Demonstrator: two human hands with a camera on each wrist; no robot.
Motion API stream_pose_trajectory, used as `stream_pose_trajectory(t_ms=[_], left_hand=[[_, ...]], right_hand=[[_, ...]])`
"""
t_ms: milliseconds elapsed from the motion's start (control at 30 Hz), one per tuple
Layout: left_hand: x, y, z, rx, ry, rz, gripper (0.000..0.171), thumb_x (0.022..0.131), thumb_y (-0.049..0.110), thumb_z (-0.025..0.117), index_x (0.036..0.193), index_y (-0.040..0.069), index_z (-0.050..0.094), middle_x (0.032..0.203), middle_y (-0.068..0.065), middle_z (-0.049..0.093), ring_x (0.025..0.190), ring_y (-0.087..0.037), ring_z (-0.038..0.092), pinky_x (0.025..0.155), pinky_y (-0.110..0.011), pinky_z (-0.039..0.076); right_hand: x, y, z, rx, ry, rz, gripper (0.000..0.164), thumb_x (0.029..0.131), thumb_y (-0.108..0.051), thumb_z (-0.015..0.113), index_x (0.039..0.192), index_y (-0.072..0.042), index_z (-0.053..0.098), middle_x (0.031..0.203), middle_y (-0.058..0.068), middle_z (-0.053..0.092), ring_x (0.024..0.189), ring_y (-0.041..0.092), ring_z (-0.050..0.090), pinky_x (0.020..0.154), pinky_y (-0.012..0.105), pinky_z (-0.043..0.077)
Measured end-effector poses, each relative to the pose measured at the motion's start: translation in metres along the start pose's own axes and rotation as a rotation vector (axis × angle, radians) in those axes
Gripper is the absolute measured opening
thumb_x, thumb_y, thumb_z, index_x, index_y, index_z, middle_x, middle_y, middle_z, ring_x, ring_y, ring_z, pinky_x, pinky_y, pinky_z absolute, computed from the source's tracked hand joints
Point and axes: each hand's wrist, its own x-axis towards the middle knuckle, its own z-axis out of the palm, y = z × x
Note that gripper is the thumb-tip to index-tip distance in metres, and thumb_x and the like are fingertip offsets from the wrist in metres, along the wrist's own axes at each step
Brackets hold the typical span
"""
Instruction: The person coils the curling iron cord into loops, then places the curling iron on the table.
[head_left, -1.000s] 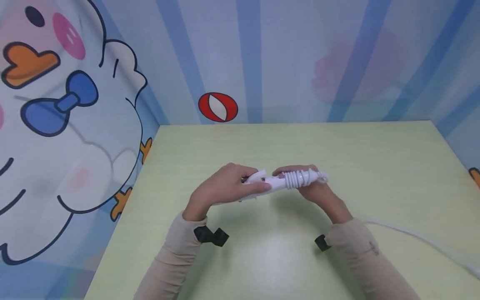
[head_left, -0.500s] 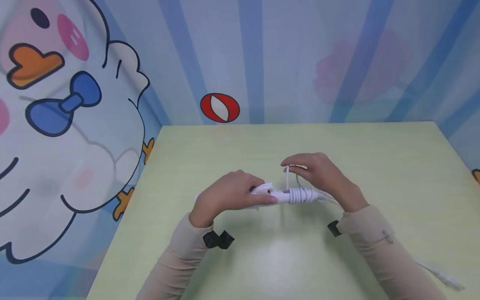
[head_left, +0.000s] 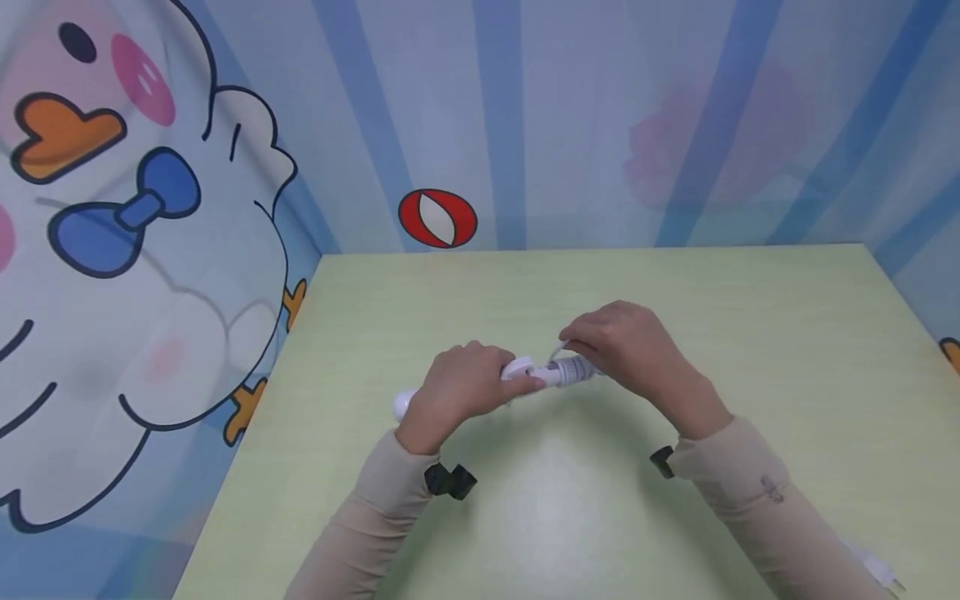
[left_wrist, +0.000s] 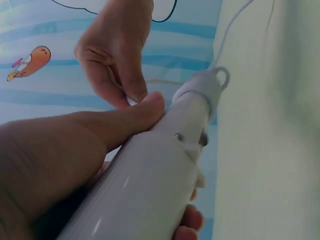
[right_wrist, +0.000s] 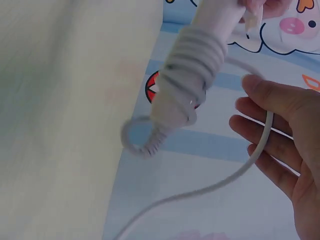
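Note:
A white curling iron (head_left: 519, 368) lies across my left hand (head_left: 463, 390), which grips it around its middle above the table. In the left wrist view its glossy barrel (left_wrist: 142, 187) runs along my thumb, with a small screw near the lever. The white cord is wound in several turns (right_wrist: 195, 62) round the handle end, and a loose coiled loop hangs off the tip. My right hand (head_left: 637, 348) holds a free stretch of cord (right_wrist: 266, 131) between thumb and fingers, just beyond the windings. From there the cord trails away downward in the right wrist view.
The cord's plug (head_left: 879, 572) lies on the pale green table (head_left: 600, 283) at the lower right, partly behind the right sleeve. A blue striped wall (head_left: 570, 125) stands behind, and a cartoon-printed panel (head_left: 225, 367) rises on the left.
My right hand has left the handle end, lifted a length of cord and carried it over the handle. The left hand keeps its grip. At the lower right the plug has come into view.

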Motion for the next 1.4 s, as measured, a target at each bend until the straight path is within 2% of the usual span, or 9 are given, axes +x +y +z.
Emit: stream_pose_trajectory(t_ms=[167,400,567,733,933,1133,1267,1400], left_hand=[[0.008,-0.004,0.010,-0.007,0.086,-0.026,0.047,0.084,0.065,0.047,0.077,0.019,0.054,0.059,0.002,0.049,0.052,-0.013,0.047,0.046,-0.029,0.036],[0.014,-0.014,0.013,-0.081,0.217,-0.079,0.044,0.087,0.061,0.046,0.081,0.017,0.055,0.059,0.002,0.050,0.050,-0.013,0.047,0.046,-0.028,0.035],[0.017,-0.019,0.009,-0.136,0.296,-0.096,0.044,0.086,0.060,0.047,0.083,0.018,0.056,0.060,0.001,0.052,0.050,-0.014,0.048,0.044,-0.028,0.036],[0.018,-0.022,0.005,-0.184,0.343,-0.099,0.044,0.085,0.060,0.049,0.082,0.017,0.056,0.062,0.002,0.053,0.050,-0.014,0.049,0.044,-0.029,0.038],[0.016,-0.022,0.000,-0.257,0.331,-0.069,0.044,0.085,0.061,0.049,0.085,0.018,0.057,0.065,0.003,0.055,0.053,-0.014,0.052,0.047,-0.030,0.040],[0.012,-0.018,-0.005,-0.381,0.260,-0.020,0.044,0.084,0.061,0.050,0.092,0.019,0.060,0.071,0.002,0.058,0.060,-0.015,0.055,0.050,-0.029,0.044],[0.011,-0.017,-0.006,-0.438,0.218,0.003,0.047,0.084,0.063,0.049,0.098,0.020,0.061,0.076,0.002,0.059,0.062,-0.015,0.056,0.051,-0.029,0.046],[0.009,-0.015,-0.009,-0.447,0.179,0.048,0.046,0.083,0.063,0.049,0.096,0.021,0.061,0.077,0.002,0.060,0.063,-0.015,0.057,0.052,-0.030,0.047]], right_hand=[[-0.004,-0.006,0.008,-0.036,0.017,0.060,0.016,0.074,-0.010,0.076,0.090,-0.012,0.072,0.084,0.000,0.071,0.069,0.016,0.065,0.067,0.036,0.051],[-0.006,-0.013,0.018,0.021,0.104,0.159,0.016,0.080,-0.017,0.071,0.096,-0.012,0.072,0.083,0.002,0.071,0.065,0.017,0.064,0.061,0.035,0.050],[-0.008,-0.019,0.023,0.030,0.085,0.248,0.022,0.085,-0.021,0.066,0.104,-0.011,0.069,0.085,0.004,0.070,0.059,0.014,0.060,0.055,0.032,0.047],[-0.013,-0.022,0.032,0.119,0.064,0.325,0.023,0.088,-0.019,0.062,0.108,-0.008,0.067,0.092,0.006,0.070,0.061,0.012,0.059,0.055,0.030,0.046],[-0.019,-0.016,0.044,0.215,0.084,0.329,0.024,0.090,-0.018,0.060,0.110,-0.007,0.066,0.099,0.008,0.069,0.079,0.018,0.067,0.067,0.035,0.052],[-0.024,-0.005,0.051,0.267,0.141,0.293,0.023,0.086,-0.011,0.063,0.109,-0.008,0.067,0.102,0.007,0.069,0.088,0.019,0.067,0.071,0.036,0.052],[-0.022,-0.002,0.051,0.283,0.193,0.240,0.019,0.084,-0.008,0.066,0.103,-0.008,0.068,0.096,0.005,0.070,0.077,0.013,0.066,0.065,0.033,0.052],[-0.022,0.000,0.051,0.296,0.200,0.237,0.016,0.083,-0.008,0.066,0.099,-0.007,0.068,0.093,0.006,0.070,0.069,0.010,0.060,0.062,0.033,0.050]])
